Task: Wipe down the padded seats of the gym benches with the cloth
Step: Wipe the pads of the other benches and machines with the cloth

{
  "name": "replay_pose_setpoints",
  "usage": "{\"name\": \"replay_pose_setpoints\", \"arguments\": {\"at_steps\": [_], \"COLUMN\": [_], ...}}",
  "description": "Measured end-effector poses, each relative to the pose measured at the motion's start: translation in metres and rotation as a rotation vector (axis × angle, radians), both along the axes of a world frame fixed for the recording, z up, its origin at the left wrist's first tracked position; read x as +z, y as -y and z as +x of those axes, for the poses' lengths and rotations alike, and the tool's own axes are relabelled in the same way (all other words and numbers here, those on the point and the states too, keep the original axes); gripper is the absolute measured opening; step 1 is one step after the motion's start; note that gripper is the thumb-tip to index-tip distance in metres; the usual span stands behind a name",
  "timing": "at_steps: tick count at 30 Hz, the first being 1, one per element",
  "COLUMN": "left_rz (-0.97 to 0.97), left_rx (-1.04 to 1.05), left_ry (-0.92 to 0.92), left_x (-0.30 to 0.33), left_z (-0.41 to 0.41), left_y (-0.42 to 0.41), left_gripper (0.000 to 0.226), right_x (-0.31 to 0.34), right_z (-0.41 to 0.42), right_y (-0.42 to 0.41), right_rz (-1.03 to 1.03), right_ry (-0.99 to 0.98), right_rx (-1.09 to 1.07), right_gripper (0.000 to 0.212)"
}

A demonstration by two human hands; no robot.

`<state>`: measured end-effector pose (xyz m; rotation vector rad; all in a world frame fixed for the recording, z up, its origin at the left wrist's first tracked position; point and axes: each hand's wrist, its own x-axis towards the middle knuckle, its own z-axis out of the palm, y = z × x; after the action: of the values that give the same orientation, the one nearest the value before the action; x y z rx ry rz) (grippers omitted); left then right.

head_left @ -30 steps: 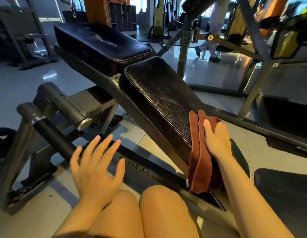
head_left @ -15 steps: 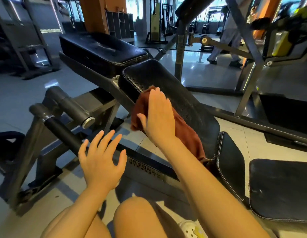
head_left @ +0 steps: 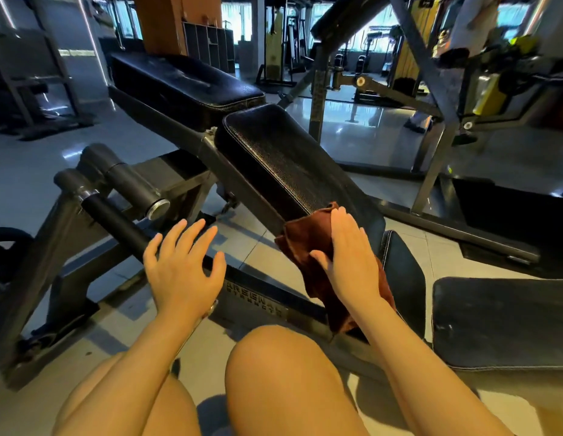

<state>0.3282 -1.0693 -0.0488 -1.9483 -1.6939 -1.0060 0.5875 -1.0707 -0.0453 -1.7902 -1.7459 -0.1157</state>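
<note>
The right hand [head_left: 352, 262] lies flat, fingers straight and together, pressing the brown cloth [head_left: 305, 247] against the near end of the inclined black pad [head_left: 283, 165]. The cloth is bunched; its long axis follows the pad's slope, from far left to near right, with the lower end hanging past the pad's edge. The pad's long axis points from near right up to far left, toward a second black pad [head_left: 186, 83]. The left hand [head_left: 182, 269] hovers open, fingers spread, holding nothing, above the grey frame [head_left: 255, 305]. Tiled floor [head_left: 28, 171] lies beneath.
</note>
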Motion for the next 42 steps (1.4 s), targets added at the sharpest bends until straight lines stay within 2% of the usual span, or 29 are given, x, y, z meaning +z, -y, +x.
{"name": "replay_pose_setpoints", "arguments": {"at_steps": [6,12,18,21,28,30,34,36,38,40,42], "left_rz": [-0.014,0.011,0.016,0.002,0.074,0.041,-0.037,-0.036,-0.015,-0.004,-0.021], "left_rx": [0.015,0.022,-0.015,-0.022,-0.292,-0.368,-0.471,-0.497,-0.53,-0.549,-0.538], "left_ry": [0.004,-0.004,-0.06,-0.094,-0.113,-0.127,-0.221,-0.254,-0.307,-0.403,-0.473], "left_x": [-0.002,0.0,0.001,0.002,0.006,0.008,0.01,0.014,0.014,0.01,0.003], "left_z": [0.001,0.004,0.002,0.007,0.051,0.073,0.106,0.115,0.126,0.135,0.137], "left_y": [-0.001,-0.001,0.001,0.004,0.004,0.001,-0.003,-0.005,-0.004,-0.003,-0.007], "left_gripper": [0.049,0.05,0.049,0.049,0.05,0.052,0.056,0.056,0.056,0.057,0.058], "right_x": [-0.022,-0.006,0.013,-0.001,-0.051,-0.054,-0.063,-0.07,-0.079,-0.093,-0.102], "right_z": [0.023,-0.005,-0.023,-0.005,0.049,0.054,0.062,0.068,0.073,0.076,0.081], "right_y": [0.029,0.005,-0.032,-0.015,0.046,0.053,0.067,0.078,0.088,0.096,0.104], "right_rz": [-0.091,-0.007,0.093,0.055,-0.135,-0.187,-0.071,-0.085,-0.232,-0.265,-0.266], "right_ry": [-0.066,-0.189,0.005,-0.037,-0.317,-0.287,-0.211,-0.306,-0.593,-0.809,-0.768], "right_rx": [-0.051,0.011,0.021,0.019,-0.125,-0.171,-0.118,-0.099,-0.13,-0.122,-0.182], "right_gripper": [0.089,0.084,0.084,0.087,0.093,0.089,0.082,0.072,0.054,0.076,0.086]}}
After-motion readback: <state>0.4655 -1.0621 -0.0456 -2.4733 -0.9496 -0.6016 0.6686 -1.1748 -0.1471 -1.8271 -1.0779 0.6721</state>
